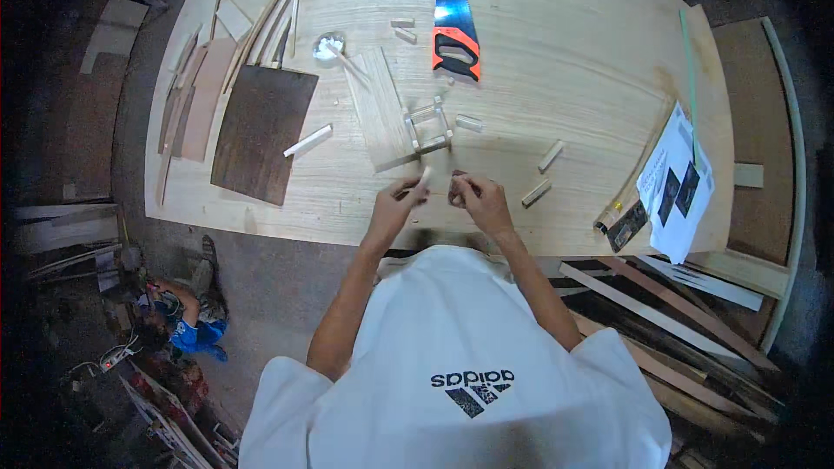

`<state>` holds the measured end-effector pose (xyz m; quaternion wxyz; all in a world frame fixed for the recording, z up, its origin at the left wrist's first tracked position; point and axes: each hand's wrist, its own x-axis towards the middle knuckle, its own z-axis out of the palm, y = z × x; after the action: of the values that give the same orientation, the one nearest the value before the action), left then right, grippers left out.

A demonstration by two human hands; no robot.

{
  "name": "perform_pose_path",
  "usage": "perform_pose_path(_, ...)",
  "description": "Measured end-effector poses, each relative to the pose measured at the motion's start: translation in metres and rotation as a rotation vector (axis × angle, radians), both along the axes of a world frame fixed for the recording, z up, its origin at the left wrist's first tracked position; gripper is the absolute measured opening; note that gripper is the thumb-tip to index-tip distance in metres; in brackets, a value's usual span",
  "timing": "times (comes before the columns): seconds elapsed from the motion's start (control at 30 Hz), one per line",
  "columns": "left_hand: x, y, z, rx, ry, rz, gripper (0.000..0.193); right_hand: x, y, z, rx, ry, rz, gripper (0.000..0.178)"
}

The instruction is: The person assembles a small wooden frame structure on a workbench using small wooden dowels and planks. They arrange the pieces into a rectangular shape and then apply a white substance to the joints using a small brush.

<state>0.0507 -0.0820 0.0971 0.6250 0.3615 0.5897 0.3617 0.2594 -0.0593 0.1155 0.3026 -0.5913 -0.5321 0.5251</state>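
Observation:
Near the front edge of the table, my left hand (pixel 398 205) pinches a small pale wood block (pixel 425 179), slightly smeared by motion. Across a narrow gap, my right hand (pixel 483 201) is closed on a small dark brown piece (pixel 455 184); its kind is hard to make out. Just beyond both hands stands a small open frame of wood sticks (pixel 427 115), beside the right edge of a pale wood board (pixel 372 97). A short wood block (pixel 469 123) lies right of the frame. Two more wood blocks (pixel 551 155) rest to the right of my right hand.
A handsaw (pixel 454 39) with an orange and black handle lies at the far middle. A dish of white stuff (pixel 328 47) holds a stick. Left are a dark brown board (pixel 265 133) and several strips; right, printed sheets (pixel 676 187). A person in blue (pixel 198 334) is on the floor.

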Motion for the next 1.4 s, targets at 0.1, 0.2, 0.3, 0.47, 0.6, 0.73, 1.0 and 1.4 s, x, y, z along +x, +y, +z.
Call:
perform_pose_path(0.1,-0.009,0.037,0.004,0.204,0.176,-0.009,0.034,0.004,0.015,0.003,0.092,-0.050,-0.044,0.026)
perform_pose_path(0.2,-0.025,0.090,0.020,0.190,0.168,-0.103,0.034,0.008,0.035,-0.018,0.045,-0.002,-0.091,0.023)
perform_pose_path(0.3,-0.042,0.131,0.026,0.157,0.272,-0.213,0.036,-0.003,0.052,-0.005,-0.094,0.149,-0.171,0.021)
perform_pose_path(0.47,-0.069,0.184,0.007,0.088,0.249,-0.327,0.035,-0.009,0.075,0.002,0.056,0.083,-0.133,0.018)
perform_pose_path(0.6,-0.066,0.218,0.011,0.031,0.252,-0.426,0.034,-0.007,0.087,-0.010,0.086,0.048,-0.172,0.018)
perform_pose_path(0.73,-0.069,0.243,0.000,0.070,0.203,-0.538,0.037,-0.009,0.105,-0.023,0.044,0.046,-0.201,0.018)
perform_pose_path(1.0,-0.064,0.268,-0.029,0.007,0.214,-0.709,0.036,-0.015,0.133,-0.039,-0.036,0.011,-0.201,0.020)
perform_pose_path(1.4,-0.058,0.271,-0.029,0.000,0.208,-0.782,0.037,-0.015,0.148,-0.044,-0.036,-0.041,-0.219,0.016)
